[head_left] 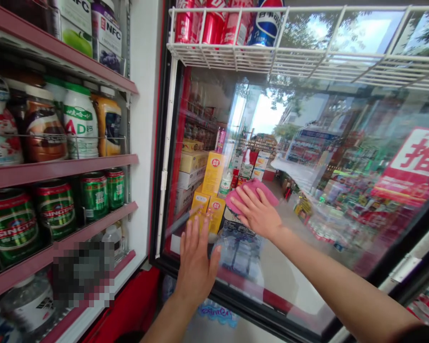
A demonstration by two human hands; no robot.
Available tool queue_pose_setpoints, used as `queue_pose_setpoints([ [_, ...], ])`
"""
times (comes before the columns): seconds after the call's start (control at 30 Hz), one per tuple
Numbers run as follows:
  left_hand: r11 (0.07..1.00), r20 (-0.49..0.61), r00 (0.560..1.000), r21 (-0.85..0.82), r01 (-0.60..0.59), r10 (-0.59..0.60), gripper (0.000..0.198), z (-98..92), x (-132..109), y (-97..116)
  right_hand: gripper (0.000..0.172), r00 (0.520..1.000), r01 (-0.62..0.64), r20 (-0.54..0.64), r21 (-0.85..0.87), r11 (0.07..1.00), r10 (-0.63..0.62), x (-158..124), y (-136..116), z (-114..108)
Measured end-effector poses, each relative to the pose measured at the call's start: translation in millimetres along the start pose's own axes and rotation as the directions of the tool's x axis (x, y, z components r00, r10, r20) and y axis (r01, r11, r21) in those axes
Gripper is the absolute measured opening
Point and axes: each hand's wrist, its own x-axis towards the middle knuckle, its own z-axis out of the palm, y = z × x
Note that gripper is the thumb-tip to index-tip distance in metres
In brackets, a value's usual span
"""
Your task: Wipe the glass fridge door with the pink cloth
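Observation:
A pink cloth (271, 193) lies flat against the glass of the open fridge door (282, 267). My right hand (255, 209) presses on the cloth with its fingers stretched out, and the cloth shows above and beside them. Lower and to the left, my left hand (197, 259) is held up in front of the door with its fingers spread and holds nothing. Whether its fingertips touch the glass cannot be told.
Fridge shelves with Tsingtao cans (12, 226) and bottles (80, 121) stand at the left. A white wire rack (303, 55) on the door holds red cans (214, 21) and a blue can (266, 24). A red sign (414, 164) is at the right.

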Motion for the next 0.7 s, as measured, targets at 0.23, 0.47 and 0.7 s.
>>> queue_pose_setpoints([
  [0.23, 0.995, -0.037, 0.997, 0.077, 0.064, -0.061, 0.077, -13.7, -5.6, -32.8, 0.077, 0.990, 0.139, 0.020, 0.042, 0.989, -0.140, 89.8, -43.3, 14.8],
  [0.47, 0.986, -0.046, 0.990, 0.095, 0.139, -0.135, 0.076, -23.9, -12.9, -63.3, 0.081, 0.968, 0.247, 0.025, 0.058, 0.967, -0.249, 164.7, -85.4, 38.0],
  [0.7, 0.977, -0.070, 0.988, 0.151, 0.149, -0.140, 0.076, -28.8, -18.3, -80.1, 0.082, 0.955, 0.296, 0.015, -0.012, 0.955, -0.296, 218.4, -117.7, 67.1],
])
